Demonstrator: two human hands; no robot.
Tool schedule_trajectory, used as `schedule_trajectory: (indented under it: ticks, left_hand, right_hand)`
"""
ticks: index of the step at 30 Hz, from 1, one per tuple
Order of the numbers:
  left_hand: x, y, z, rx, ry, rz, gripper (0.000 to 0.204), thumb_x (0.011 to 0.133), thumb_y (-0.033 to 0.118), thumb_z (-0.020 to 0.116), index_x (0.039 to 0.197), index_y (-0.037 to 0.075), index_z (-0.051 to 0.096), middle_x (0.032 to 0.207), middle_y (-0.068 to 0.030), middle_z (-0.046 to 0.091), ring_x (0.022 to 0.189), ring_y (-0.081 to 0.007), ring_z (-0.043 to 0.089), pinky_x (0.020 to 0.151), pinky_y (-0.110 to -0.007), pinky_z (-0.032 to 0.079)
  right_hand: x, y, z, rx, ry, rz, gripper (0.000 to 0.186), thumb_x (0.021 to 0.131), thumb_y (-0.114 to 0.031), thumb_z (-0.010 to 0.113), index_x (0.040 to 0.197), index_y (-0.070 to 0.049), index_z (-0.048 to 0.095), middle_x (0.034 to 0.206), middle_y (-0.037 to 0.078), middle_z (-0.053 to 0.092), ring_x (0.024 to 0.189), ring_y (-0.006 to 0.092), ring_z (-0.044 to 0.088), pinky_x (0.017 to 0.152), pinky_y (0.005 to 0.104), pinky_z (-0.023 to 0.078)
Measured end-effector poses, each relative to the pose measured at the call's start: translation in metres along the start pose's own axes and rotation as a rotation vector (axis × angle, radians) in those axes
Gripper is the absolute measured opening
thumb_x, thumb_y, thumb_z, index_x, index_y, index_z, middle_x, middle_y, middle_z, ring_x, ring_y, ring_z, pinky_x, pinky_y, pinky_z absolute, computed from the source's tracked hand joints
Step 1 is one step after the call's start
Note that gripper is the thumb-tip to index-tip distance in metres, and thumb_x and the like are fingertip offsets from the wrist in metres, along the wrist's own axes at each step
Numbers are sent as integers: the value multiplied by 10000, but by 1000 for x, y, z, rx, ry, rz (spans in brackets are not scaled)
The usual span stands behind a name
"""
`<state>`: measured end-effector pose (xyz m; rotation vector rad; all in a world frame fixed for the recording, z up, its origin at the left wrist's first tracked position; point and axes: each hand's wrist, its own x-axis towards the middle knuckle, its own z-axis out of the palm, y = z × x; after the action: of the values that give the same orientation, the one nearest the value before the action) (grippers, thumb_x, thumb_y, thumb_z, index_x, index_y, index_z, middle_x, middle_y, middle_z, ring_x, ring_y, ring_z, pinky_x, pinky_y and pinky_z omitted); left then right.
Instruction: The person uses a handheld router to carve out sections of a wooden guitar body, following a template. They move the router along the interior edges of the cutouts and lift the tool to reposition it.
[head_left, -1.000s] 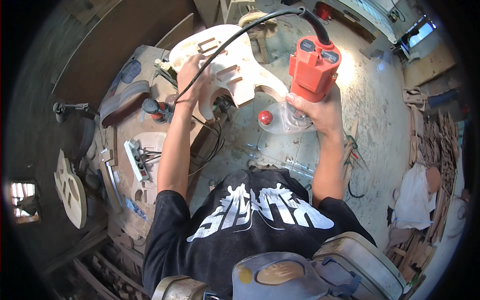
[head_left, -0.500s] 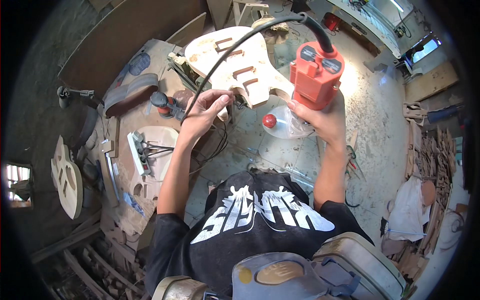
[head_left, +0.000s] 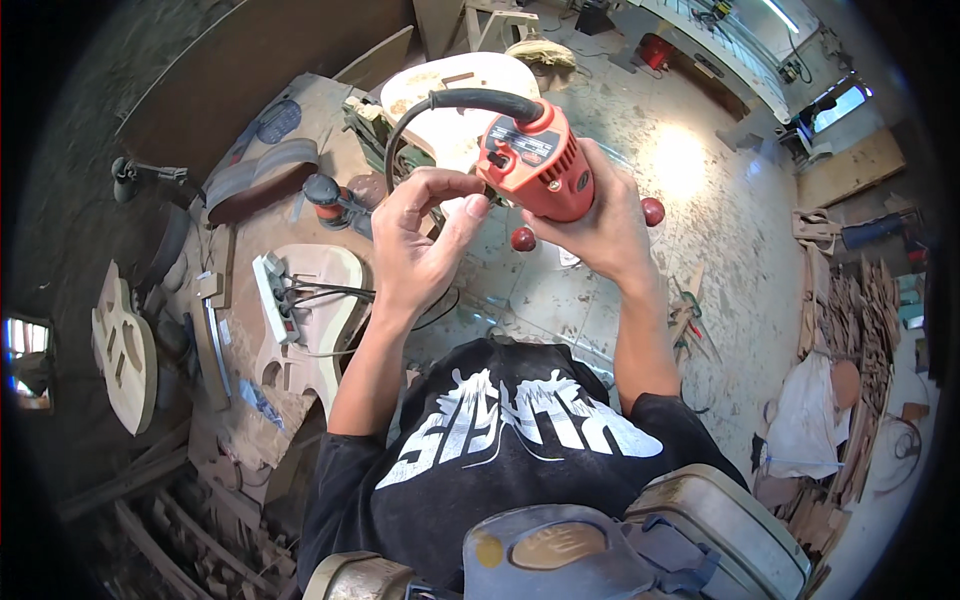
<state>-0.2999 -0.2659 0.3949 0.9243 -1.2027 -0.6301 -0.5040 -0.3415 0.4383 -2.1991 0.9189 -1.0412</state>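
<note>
My right hand (head_left: 605,225) grips a red router (head_left: 532,175) with a black cord from its top and two red knobs below it; the router tilts toward my left. My left hand (head_left: 425,245) has curled fingers with thumb and index apart, its index tip beside the switch on the router's top; whether it touches is unclear. Behind them a pale guitar body (head_left: 420,80) rests at the workbench's (head_left: 338,90) far edge, partly hidden by the router. A red-and-black sander (head_left: 325,205) is on the bench left of my left hand.
A power strip (head_left: 272,295) with plugged leads rests on another guitar body (head_left: 340,270) at lower left. A carved body (head_left: 130,365) stands farther left, near a dark curved piece (head_left: 260,180). Wood scraps (head_left: 865,310) and a white sack (head_left: 805,415) line the right. Tools lie on the floor (head_left: 720,240).
The router has tilted and moved leftward, exposing its switch end. My left hand let go of the guitar body and moved right to the router's top.
</note>
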Motion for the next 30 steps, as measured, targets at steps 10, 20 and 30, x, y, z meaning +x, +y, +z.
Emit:
schedule_trajectory:
  ticks: [10,20,30]
  left_hand:
    - [-8,36,4,485,165,259,124,812,4,809,837,-5,689,826,-101,660,705,-165,646,643,-288,505]
    - [-42,18,24,660,207,473,162,933,153,753,898,3,705,865,-90,693,802,-211,653,706,-331,519]
    - [18,-96,-1,875,212,-421,712,873,474,769,1291,-77,597,1136,-265,707,1079,-361,692,955,-428,524]
  right_hand:
    - [-24,-3,7,-303,48,-102,686,583,-146,886,1207,-50,615,1037,159,664,1025,383,642,928,480,519]
    - [-51,21,-24,-337,0,-56,722,597,-210,925,1236,-53,626,1114,154,668,1110,365,631,956,461,525]
    - [-76,85,-121,-333,96,-34,640,569,-141,927,1141,-39,659,1103,145,688,1030,374,656,894,457,529]
